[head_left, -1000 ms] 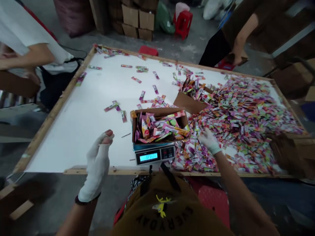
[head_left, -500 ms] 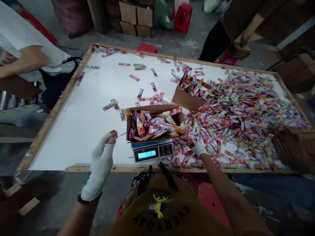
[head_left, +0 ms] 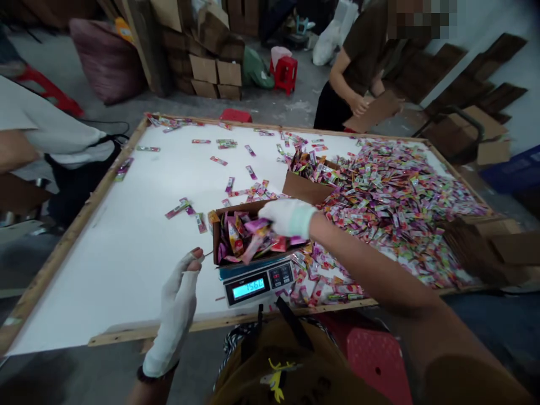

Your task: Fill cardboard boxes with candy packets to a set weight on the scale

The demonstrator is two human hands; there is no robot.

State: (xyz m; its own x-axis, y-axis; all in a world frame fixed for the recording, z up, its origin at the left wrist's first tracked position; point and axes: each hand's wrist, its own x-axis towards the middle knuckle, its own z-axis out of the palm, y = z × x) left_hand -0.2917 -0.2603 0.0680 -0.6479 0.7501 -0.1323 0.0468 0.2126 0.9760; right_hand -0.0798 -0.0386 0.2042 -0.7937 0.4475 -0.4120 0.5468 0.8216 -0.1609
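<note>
A cardboard box [head_left: 215, 239] of small colourful snack sachets [head_left: 234, 239] rests on a digital scale [head_left: 258, 286] with a lit blue display. My right hand [head_left: 289, 217], in a white glove, reaches over the right part of this box. Its fingers are curled down onto sachets, somewhat blurred by motion. My left hand [head_left: 180, 301] hovers just left of the scale, gloved in white with bare fingertips. Its fingers are stretched out and nothing is in them. Behind the box stands a second, tilted cardboard box [head_left: 306, 188], also full of sachets.
A large heap of sachets [head_left: 392, 191] covers the right side of the white table [head_left: 113, 253], which has a wooden rim. Flattened cardboard [head_left: 468, 247] lies at the right. One person [head_left: 358, 67] handles cardboard across the table; another person [head_left: 42, 124] is at the left.
My right hand has moved from the sachets right of the scale to over the box on it. My left hand stays about where it was. The view has tilted up; the display reading has changed.
</note>
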